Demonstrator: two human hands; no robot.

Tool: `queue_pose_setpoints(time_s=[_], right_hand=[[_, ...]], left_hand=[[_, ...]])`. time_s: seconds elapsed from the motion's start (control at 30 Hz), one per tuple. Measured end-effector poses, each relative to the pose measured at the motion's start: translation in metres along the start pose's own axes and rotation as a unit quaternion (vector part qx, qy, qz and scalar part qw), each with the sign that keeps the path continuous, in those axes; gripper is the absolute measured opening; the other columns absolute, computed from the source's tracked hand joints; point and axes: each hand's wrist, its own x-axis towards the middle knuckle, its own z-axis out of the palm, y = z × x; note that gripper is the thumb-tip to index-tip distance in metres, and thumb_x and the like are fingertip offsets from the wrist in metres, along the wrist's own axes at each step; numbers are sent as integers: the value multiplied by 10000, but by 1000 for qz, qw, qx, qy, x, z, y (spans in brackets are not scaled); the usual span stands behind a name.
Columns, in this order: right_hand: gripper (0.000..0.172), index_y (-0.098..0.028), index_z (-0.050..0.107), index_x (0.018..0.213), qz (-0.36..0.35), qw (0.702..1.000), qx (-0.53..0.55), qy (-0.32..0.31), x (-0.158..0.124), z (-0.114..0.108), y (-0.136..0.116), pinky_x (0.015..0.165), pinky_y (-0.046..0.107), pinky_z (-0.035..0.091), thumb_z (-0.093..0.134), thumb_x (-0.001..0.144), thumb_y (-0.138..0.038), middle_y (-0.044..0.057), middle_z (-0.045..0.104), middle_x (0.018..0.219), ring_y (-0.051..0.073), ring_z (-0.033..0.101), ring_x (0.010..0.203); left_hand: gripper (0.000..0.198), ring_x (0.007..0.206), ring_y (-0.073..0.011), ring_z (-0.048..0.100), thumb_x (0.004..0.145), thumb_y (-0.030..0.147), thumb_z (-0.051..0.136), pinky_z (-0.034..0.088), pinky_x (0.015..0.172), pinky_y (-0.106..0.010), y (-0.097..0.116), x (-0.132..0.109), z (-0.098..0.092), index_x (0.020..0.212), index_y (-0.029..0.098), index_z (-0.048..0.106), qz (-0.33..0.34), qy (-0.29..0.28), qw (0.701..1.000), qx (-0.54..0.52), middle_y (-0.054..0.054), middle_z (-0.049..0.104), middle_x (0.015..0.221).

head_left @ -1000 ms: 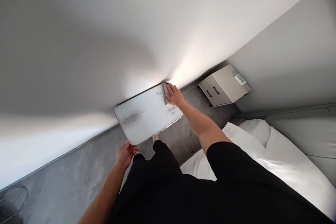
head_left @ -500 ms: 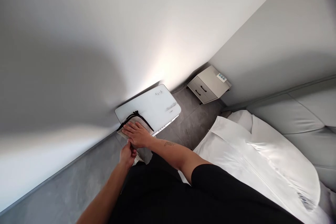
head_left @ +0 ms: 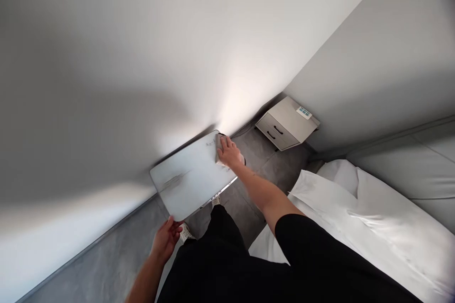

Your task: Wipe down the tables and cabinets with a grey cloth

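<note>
1. A white tabletop [head_left: 188, 177] is seen from above, just beyond the person's feet. Its long axis runs from the lower left of the view to the upper right.
2. A cloth [head_left: 221, 149] is held against the tabletop's upper-right end, close to the short edge. Only a narrow strip of it is left showing beyond the hand, and a dark strip [head_left: 222, 134] at its top cannot be made out.
3. The right hand [head_left: 228, 151] is laid over the cloth with its fingers extended and close together, flat rather than clamped. Nearly the whole length of the tabletop lies to the lower left of this hand.
4. The left hand [head_left: 165, 241] is placed at the tabletop's lowest corner, so the right hand is nearer the far end and the left hand nearer the person. Its fingers are spread and reach the edge, but whether they are clamped on it cannot be told, as the contact is poorly seen.
5. Grey smudges [head_left: 173, 181] are seen on the tabletop, well to the left of the cloth.
6. The tabletop's underside and supports are hidden, so what bears it cannot be told.
7. Beyond the tabletop's right end, a nightstand [head_left: 286, 123] stands on a grey floor [head_left: 263, 170]. A white bed [head_left: 355, 208] is seen farther right, below the nightstand.
</note>
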Motion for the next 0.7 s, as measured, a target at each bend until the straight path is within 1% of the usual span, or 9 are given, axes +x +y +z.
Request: queue_pose_setpoints(time_s=[0.1,0.23,0.3,0.4,0.47,0.53,0.6,0.63,0.7], right_hand=[[780,-236,207,1822,-45,999,2,0,13,2,-11,1273,603,392,334,1120,-553,113,119,1907,422,281,1685],[770,-175,239,1811,-92,996,1,23,11,7,-22,1352,678,210,357,1126,-508,148,114,1901,450,124,1735],[753,-140,280,1795,-151,988,7,33,-14,20,-31,1376,690,124,372,1129,-477,158,162,1890,443,90,1743],[793,-147,378,1759,-313,949,9,36,-77,56,-60,1396,661,101,463,1101,-580,151,277,1863,419,146,1741],[917,-211,472,1717,-422,906,-9,28,-117,81,-84,1401,619,146,552,1002,-781,119,315,1852,402,183,1737],[885,-331,557,1656,-487,873,-27,18,-139,95,-95,1398,549,203,628,930,-831,40,353,1841,346,237,1733],[739,-370,602,1615,-510,860,-15,9,-138,95,-78,1392,510,230,680,963,-707,4,405,1817,299,301,1716],[687,-341,605,1618,-507,862,7,6,-130,89,-58,1396,513,220,682,995,-620,18,424,1807,294,318,1710],[644,-244,595,1630,-472,878,77,1,-109,68,-4,1405,547,169,661,1028,-464,76,446,1792,309,321,1706]], left_hand=[[122,630,-118,707,1106,240,621,556,513,-162,-8,1,4,1050,148,681,7,33,999,-32,-93,797,924],[147,629,-100,690,1109,230,596,536,512,-128,-11,3,5,986,197,670,8,85,994,-74,-36,767,851],[147,627,-95,685,1102,217,584,527,504,-118,-11,4,4,980,212,666,11,98,992,-73,-23,758,847],[132,601,-96,678,1079,200,560,524,486,-124,-7,2,3,986,233,647,14,104,994,-31,-10,747,853],[120,653,-125,726,1068,237,539,539,490,-142,-2,-1,6,987,277,617,25,116,992,32,4,730,837],[93,874,-193,817,1057,332,528,596,545,-189,2,-5,11,983,329,584,38,135,984,106,-6,730,845],[104,1222,-267,792,1027,448,525,672,668,-277,4,-9,17,975,361,547,44,147,976,153,-36,764,932],[140,1368,-292,723,1005,502,524,696,745,-331,4,-9,19,971,366,523,46,149,973,169,-55,784,1008],[209,1503,-293,610,985,582,447,704,880,-402,2,-9,20,990,375,472,54,144,955,255,-77,796,1191]])
